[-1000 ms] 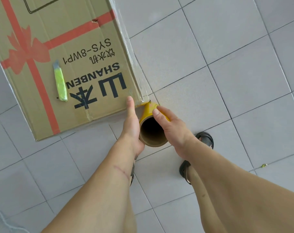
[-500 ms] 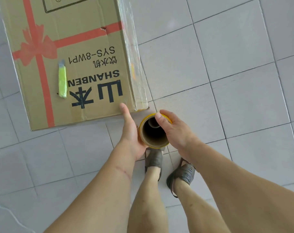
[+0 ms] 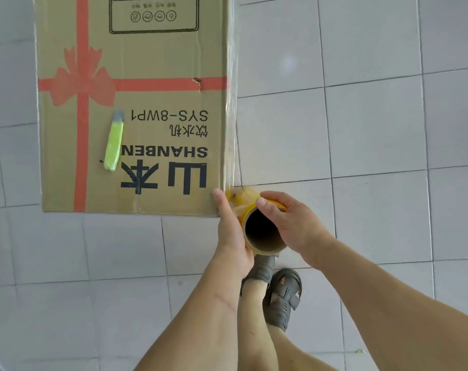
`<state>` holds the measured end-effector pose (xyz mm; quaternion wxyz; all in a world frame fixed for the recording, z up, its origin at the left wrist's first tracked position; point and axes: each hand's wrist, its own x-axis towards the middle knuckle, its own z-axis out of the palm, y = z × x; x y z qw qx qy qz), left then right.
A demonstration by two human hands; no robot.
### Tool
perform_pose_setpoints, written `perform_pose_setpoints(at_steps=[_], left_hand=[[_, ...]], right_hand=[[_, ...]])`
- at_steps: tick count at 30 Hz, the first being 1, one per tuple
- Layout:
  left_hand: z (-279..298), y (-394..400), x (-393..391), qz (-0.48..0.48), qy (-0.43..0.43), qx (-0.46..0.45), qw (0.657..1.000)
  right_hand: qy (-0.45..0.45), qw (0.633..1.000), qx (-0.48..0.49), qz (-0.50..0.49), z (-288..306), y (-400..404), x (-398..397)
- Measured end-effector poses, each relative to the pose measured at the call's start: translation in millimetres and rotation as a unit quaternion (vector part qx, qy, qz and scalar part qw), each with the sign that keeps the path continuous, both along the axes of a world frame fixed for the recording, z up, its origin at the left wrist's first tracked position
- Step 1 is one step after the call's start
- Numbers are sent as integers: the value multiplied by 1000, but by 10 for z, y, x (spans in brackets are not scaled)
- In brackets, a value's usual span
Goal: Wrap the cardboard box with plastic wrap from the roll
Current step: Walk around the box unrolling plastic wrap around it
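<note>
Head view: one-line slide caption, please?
Both hands, left and right, hold the wrap roll at the box corner, film along its side.

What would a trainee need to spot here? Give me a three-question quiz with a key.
1. True or false: both hands grip the roll.
2. Which object lies on top of the cardboard box? A) scissors B) a green utility knife C) a marker
3. Fill in: the plastic film runs along the box's ____ side as seen by the camera.

Key:
1. True: the left hand and right hand clasp it from either side.
2. B, the green utility knife.
3. Right.
</note>
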<state>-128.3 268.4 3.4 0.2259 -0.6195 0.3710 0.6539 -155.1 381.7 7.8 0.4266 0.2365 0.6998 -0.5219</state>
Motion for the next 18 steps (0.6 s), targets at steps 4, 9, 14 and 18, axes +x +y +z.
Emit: perform_pose_setpoints(at_steps=[4, 9, 14, 18], left_hand=[[-38, 8, -62, 48, -8, 12, 999], [-89, 146, -169, 137, -1, 13, 990], [-20, 264, -307, 200, 14, -1, 980], [-73, 248, -316, 160, 16, -13, 987]], right_hand=[[-12, 1000, -5, 28, 1, 15, -115], [-21, 999, -23, -10, -76, 72, -248], [-11, 998, -22, 52, -90, 59, -615], [1, 985, -14, 174, -53, 90, -806]])
